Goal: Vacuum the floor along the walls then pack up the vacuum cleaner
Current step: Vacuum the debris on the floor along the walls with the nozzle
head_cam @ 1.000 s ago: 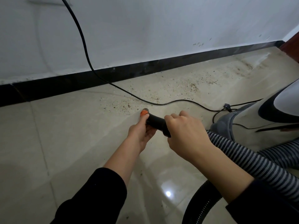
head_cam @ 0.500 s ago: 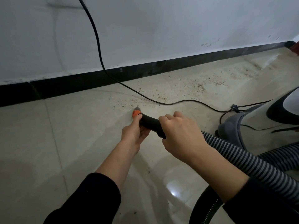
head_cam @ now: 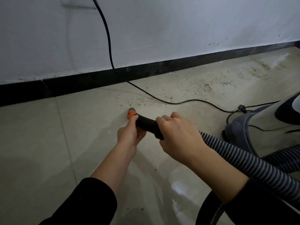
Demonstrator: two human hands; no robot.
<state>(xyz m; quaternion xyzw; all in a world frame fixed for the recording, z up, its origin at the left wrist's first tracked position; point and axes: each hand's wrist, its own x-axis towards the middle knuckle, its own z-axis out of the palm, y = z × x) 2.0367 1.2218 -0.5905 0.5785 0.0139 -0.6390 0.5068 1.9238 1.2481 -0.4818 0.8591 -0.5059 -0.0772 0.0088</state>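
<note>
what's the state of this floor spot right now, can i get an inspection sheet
surface: pale tiled floor, glossy, with a light reflection near the person.
job's things: vacuum cleaner body at right; ribbed hose runs to a black nozzle tube with an orange tip low at the floor.
clutter: brown grit scattered along the wall, mostly beyond the tip.
hands: left hand holds the tube behind the orange tip; right hand grips its rear end.
cables: black power cord hangs down the wall and trails across the grit toward the vacuum.
surroundings: white wall, scuffed; black skirting.
</note>
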